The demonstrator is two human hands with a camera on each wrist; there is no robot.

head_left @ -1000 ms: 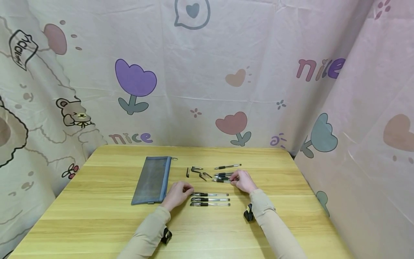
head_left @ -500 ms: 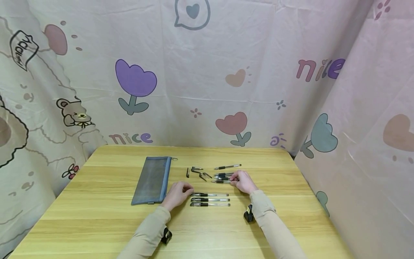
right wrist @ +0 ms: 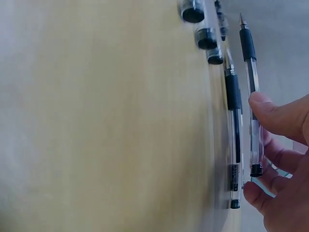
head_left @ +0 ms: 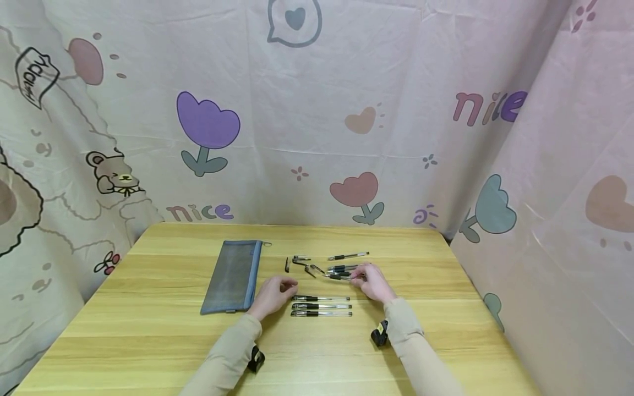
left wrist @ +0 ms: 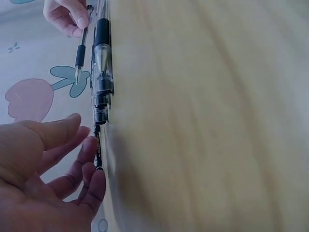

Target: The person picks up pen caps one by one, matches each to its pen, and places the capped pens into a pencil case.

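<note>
An uncapped pen with a clear plastic barrel and a black grip [right wrist: 253, 77] is being pinched between the thumb and fingers of the right hand [head_left: 373, 283]; it is apparently being held clear of the pale wood-grain table [head_left: 317, 352], with its tip being pointed toward the person's left. Nothing is being gripped by the left hand [head_left: 272, 295]: its fingers are being held loosely bent, thumb apart, near the loose black-and-clear plastic caps [head_left: 287, 265] (whether one is being touched cannot be told). Nearer the person, three capped clear-barrelled pens [head_left: 322, 306] are being displayed in a parallel row. Judging by this layout, capping is being worked through, and a fresh pen is being readied. For the next move, a cap is probably being called for in the left hand, its mouth being lined up with the tip.
</note>
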